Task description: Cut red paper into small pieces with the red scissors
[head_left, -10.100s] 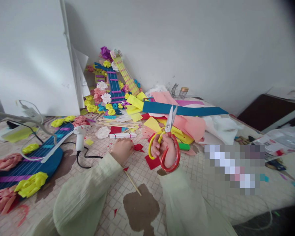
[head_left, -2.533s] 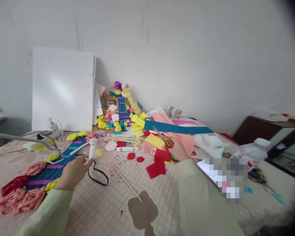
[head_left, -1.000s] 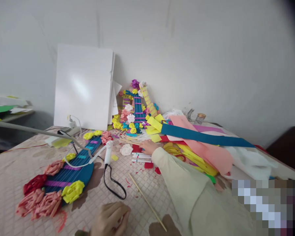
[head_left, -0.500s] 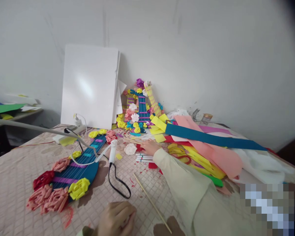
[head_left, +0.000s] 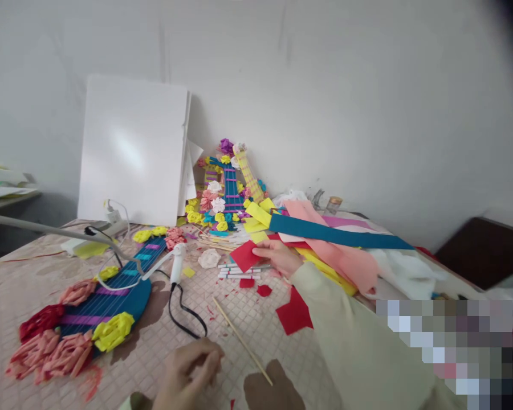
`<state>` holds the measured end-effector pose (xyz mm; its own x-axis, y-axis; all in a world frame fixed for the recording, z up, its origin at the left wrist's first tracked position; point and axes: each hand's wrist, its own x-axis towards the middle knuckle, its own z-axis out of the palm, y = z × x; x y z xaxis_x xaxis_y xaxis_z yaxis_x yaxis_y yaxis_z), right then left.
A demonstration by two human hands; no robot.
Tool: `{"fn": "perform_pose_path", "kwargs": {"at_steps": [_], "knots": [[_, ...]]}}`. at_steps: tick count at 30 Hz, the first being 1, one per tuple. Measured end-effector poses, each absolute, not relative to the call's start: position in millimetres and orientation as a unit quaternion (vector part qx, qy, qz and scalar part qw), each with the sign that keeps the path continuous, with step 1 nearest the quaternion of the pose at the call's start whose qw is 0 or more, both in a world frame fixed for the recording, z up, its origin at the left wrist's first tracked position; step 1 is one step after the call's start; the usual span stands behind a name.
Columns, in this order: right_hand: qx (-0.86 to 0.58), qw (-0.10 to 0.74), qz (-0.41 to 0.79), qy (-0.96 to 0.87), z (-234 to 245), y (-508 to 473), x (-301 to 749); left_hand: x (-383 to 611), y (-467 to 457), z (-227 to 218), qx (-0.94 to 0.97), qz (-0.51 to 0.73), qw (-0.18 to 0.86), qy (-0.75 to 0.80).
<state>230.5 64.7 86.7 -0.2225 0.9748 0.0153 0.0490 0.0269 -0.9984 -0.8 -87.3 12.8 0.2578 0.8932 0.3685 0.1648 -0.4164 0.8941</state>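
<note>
My right hand (head_left: 280,256), in a pale sleeve, pinches a red paper square (head_left: 245,256) by its right edge, above a row of white sticks with dark tips (head_left: 239,272). Below that hand, more red paper pieces (head_left: 294,312) lie on the table, partly behind the sleeve. My left hand (head_left: 192,367) rests near the front edge, its fingers loosely curled with nothing visible in them. To its right lies a thin wooden stick (head_left: 239,336), its lower end over a dark patch. A white glue gun (head_left: 177,265) with a black cord stands upright beyond my left hand.
At left lies a blue guitar shape (head_left: 123,290) edged with paper flowers. Further decorated guitars (head_left: 231,182) lean on the wall beside white boards (head_left: 132,148). Coloured paper strips (head_left: 337,232) pile up at right, with a small jar (head_left: 333,204) behind. A white paper flower (head_left: 209,259) sits mid-table.
My right hand has lifted a red paper square from beside the white sticks, uncovering more red pieces. My left hand's fingers have loosened slightly. The whole view has shifted to the right.
</note>
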Motion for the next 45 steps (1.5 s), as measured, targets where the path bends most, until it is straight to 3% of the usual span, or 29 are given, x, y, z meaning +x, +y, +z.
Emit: {"fn": "perform_pose_path", "kwargs": {"at_steps": [2,4,8,15,22,31,38,42,45], "knots": [[-0.453,0.427,0.554,-0.553,98,36,244,21,-83,28,0.554,0.523,0.536,0.363],[-0.448,0.429,0.569,-0.540,105,10,254,48,-73,47,0.448,0.490,0.672,0.328],[-0.470,0.436,0.527,-0.558,100,-25,274,102,-48,67,0.407,0.449,0.735,0.304],[-0.654,0.387,0.209,-0.615,37,-49,345,119,-25,41,0.369,0.416,0.748,0.363],[-0.699,0.344,0.160,-0.607,-19,-47,362,105,-22,40,0.419,0.381,0.730,0.382],[-0.707,0.342,0.162,-0.597,-25,-42,355,103,-22,28,0.389,0.394,0.760,0.341],[-0.695,0.369,0.147,-0.600,-2,-50,330,94,-21,26,0.422,0.400,0.722,0.374],[-0.565,0.465,0.175,-0.659,28,-59,292,91,-20,24,0.500,0.404,0.668,0.374],[-0.532,0.462,0.151,-0.693,41,-61,266,91,-21,22,0.536,0.400,0.644,0.371]]}}
